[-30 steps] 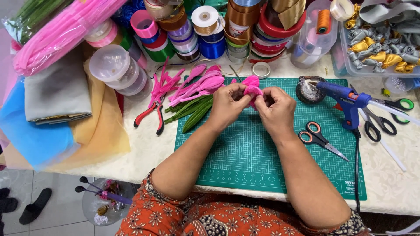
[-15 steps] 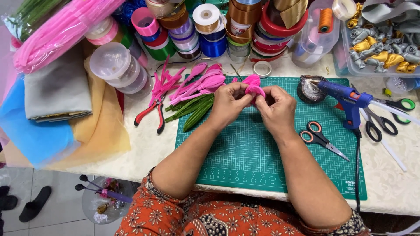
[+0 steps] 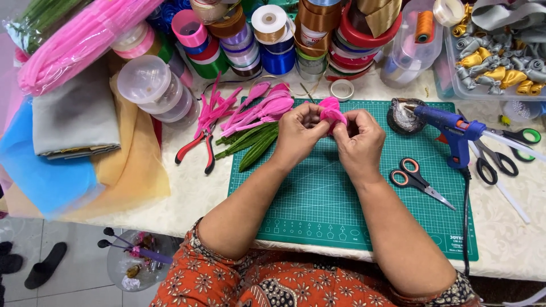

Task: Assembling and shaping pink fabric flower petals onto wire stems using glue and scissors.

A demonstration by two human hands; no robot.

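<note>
1. Over the last second very little had moved: both hands stayed raised over the far edge of the green gridded cutting mat (image 3: 341,193), holding the same small bright pink ribbon flower (image 3: 331,110) between them.
2. The left hand (image 3: 298,129) was closed on the flower's left side, its fingertips pinching into the pink folds.
3. The right hand (image 3: 359,136) was closed on the right side, fingers curled over the folds; compared with a second earlier it had only shifted slightly, which reads as small shaping or pressing work still going on, not a new step.
4. The flower sat above the mat's far edge, in the air between the two hands, not resting on the mat.
5. The blue hot glue gun (image 3: 449,128) lay where it had been, to the right of the hands on the mat, its nozzle at a small dark round dish (image 3: 401,116), untouched.
6. The orange-handled scissors (image 3: 418,181) on the mat, the pile of pink fabric petals (image 3: 259,109) and the green leaf strips (image 3: 250,142) to the left also lay unchanged.
</note>
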